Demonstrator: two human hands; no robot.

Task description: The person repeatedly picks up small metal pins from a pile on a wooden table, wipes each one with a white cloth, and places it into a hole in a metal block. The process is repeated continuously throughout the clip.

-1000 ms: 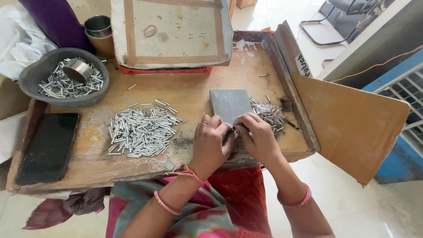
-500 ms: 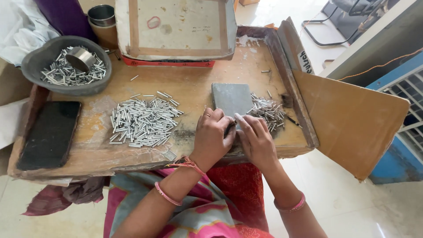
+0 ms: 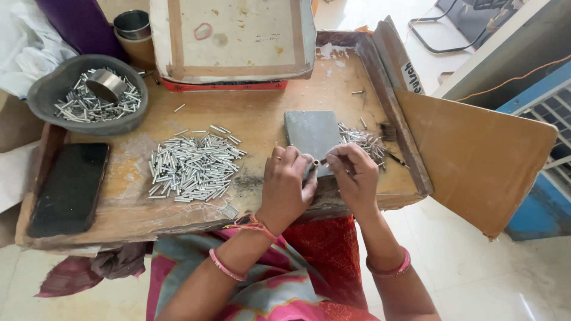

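Observation:
My left hand (image 3: 287,184) pinches a short silver metal tube (image 3: 315,163) at the near edge of a grey square block (image 3: 310,132) on the wooden work tray (image 3: 262,113). My right hand (image 3: 355,176) is closed beside it, fingertips meeting the tube's end; what it holds between the fingers is too small to tell. A large heap of the same silver tubes (image 3: 191,166) lies left of my hands. A smaller pile of thin metal pieces (image 3: 363,140) lies right of the block.
A dark bowl (image 3: 41,98) with more tubes and a metal ring stands at the far left. A black phone (image 3: 70,187) lies at the near left. A flat cardboard box (image 3: 232,38) and a metal tin (image 3: 132,25) sit at the back. A cardboard flap (image 3: 476,154) juts right.
The view has shifted slightly. My hands have stayed at the near edge of the grey block, with the fingers working the tube between them.

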